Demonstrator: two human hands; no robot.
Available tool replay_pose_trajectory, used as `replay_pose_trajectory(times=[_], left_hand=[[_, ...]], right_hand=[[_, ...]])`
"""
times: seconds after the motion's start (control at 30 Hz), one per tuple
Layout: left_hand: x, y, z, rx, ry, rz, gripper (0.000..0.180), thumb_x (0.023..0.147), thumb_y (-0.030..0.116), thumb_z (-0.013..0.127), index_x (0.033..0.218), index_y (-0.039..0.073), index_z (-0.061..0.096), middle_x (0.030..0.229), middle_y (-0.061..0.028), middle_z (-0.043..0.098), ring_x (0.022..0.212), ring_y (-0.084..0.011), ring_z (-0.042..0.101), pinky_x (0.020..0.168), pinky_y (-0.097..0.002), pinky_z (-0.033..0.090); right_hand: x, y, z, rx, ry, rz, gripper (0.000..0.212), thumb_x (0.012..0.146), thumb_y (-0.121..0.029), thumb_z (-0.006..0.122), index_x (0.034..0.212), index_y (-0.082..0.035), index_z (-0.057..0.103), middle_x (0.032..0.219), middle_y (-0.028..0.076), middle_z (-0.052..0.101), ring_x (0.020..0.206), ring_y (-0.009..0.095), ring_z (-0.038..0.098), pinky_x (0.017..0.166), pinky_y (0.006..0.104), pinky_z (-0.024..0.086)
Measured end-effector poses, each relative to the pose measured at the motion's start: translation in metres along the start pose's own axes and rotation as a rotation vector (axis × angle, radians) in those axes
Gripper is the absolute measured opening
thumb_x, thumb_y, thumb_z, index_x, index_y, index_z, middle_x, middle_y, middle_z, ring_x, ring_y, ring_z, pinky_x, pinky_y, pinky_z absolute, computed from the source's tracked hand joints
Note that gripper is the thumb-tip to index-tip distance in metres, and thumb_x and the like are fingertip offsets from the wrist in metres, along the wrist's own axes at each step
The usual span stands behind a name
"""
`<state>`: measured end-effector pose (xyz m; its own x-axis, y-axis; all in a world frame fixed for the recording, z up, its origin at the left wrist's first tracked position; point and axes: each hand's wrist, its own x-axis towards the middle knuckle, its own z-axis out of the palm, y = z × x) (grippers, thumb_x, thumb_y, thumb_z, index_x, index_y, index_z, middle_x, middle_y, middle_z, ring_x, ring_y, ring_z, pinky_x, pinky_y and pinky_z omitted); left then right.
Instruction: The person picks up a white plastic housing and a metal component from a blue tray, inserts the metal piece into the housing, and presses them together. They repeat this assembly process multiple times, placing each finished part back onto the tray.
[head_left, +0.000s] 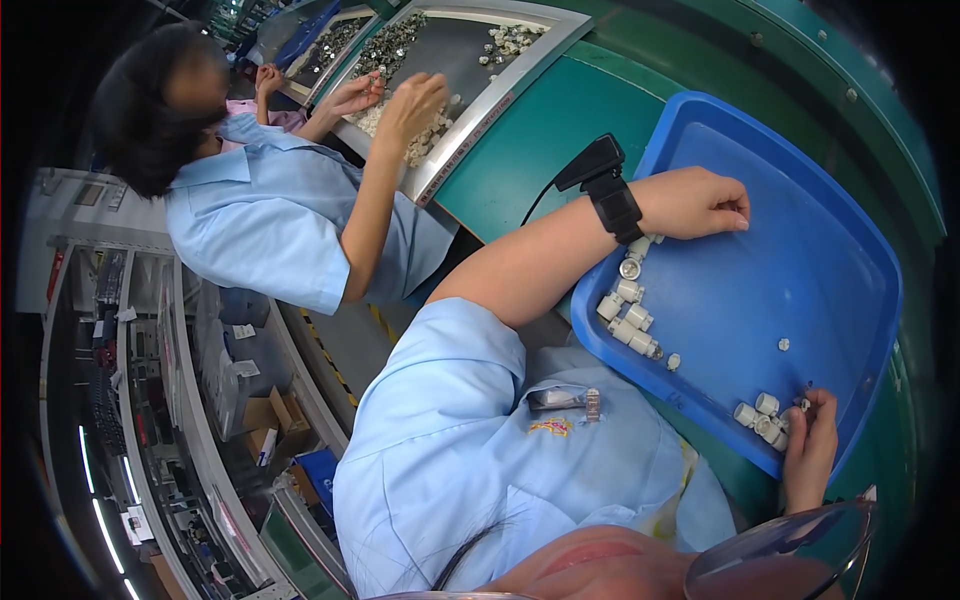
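A blue tray [740, 120] lies under both of my hands. My left hand [695, 203], with a black band on the wrist, is over the tray's left part, its fingers curled closed; whatever they might hold is hidden. Beneath that wrist, a row of white cylindrical fittings [628, 312] runs along the tray's left edge. My right hand [812, 440] is at the near right corner, thumb and fingers pinching a small dark-and-white part [803, 403]. Right beside those fingers sits a cluster of white fittings [766, 420]. One small white piece [784, 344] lies apart on the tray floor.
A co-worker in a light blue shirt [270, 210] sorts small parts at a metal-framed tray [480, 130] to the left. Another person's hand [268, 80] shows beyond. The green table [570, 140] carries my tray. Shelving [170, 400] stands at the far left.
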<state>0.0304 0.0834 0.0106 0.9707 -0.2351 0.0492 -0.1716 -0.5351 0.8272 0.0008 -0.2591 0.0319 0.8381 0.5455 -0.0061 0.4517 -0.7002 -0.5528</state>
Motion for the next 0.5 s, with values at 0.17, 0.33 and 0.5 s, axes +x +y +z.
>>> replay_pose_trajectory(times=[0.17,0.33,0.5], left_hand=[[0.0003,0.0011,0.001,0.035,-0.011,0.036,0.024,0.087,0.026,0.056,0.097,0.005,0.059,0.085,-0.0104,0.063,0.079,-0.022,0.06,0.07,-0.0308,0.046],[0.0,0.0013,0.0008,0.059,0.002,0.061,0.023,0.088,0.026,0.055,0.096,0.005,0.059,0.086,-0.011,0.063,0.079,-0.0236,0.06,0.071,-0.0318,0.046],[0.0004,0.0058,0.0036,0.049,0.006,0.032,0.022,0.085,0.024,0.056,0.095,0.006,0.061,0.087,-0.0123,0.064,0.084,-0.0281,0.061,0.075,-0.0351,0.047]], right_hand=[[-0.0072,-0.0088,0.0011,-0.12,0.001,0.035,0.019,0.084,-0.003,0.054,0.101,0.0,0.046,0.082,0.017,0.056,0.071,0.032,0.055,0.066,0.0375,0.044],[-0.0019,-0.0102,-0.0021,-0.108,-0.094,-0.005,0.021,0.085,-0.003,0.052,0.104,0.0,0.045,0.088,0.019,0.057,0.078,0.035,0.057,0.07,0.0358,0.044],[0.0004,-0.0075,-0.0022,-0.07,-0.1,-0.027,0.022,0.085,-0.003,0.051,0.106,0.0,0.044,0.09,0.02,0.057,0.08,0.034,0.058,0.072,0.0355,0.045]])
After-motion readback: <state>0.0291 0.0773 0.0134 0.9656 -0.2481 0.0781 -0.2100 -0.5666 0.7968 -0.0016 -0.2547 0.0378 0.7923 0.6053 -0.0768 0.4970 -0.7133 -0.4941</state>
